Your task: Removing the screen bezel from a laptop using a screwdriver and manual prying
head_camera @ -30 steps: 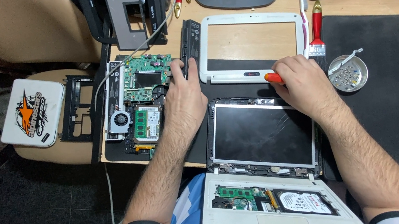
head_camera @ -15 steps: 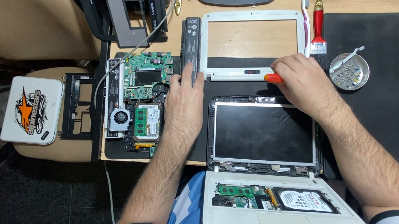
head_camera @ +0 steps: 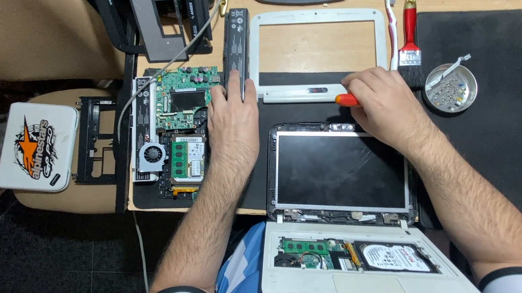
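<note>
Screwdriver (head_camera: 348,99), orange-handled, gripped in closed right hand (head_camera: 383,105) at top edge of bare laptop screen (head_camera: 339,169). Left hand (head_camera: 233,120) flat, open, empty, left of screen, fingertips on black battery (head_camera: 236,44). Step, likely: loosening panel screws; tip must stay seated.

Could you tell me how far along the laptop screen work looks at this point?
Done: the white bezel is off and lies on the desk beyond the bare screen panel; loose screws sit in a small dish. In hand: the right hand holds an orange-handled tool at the panel's top edge, the left hand rests beside it. Left: the panel still sits in its lid.
</note>
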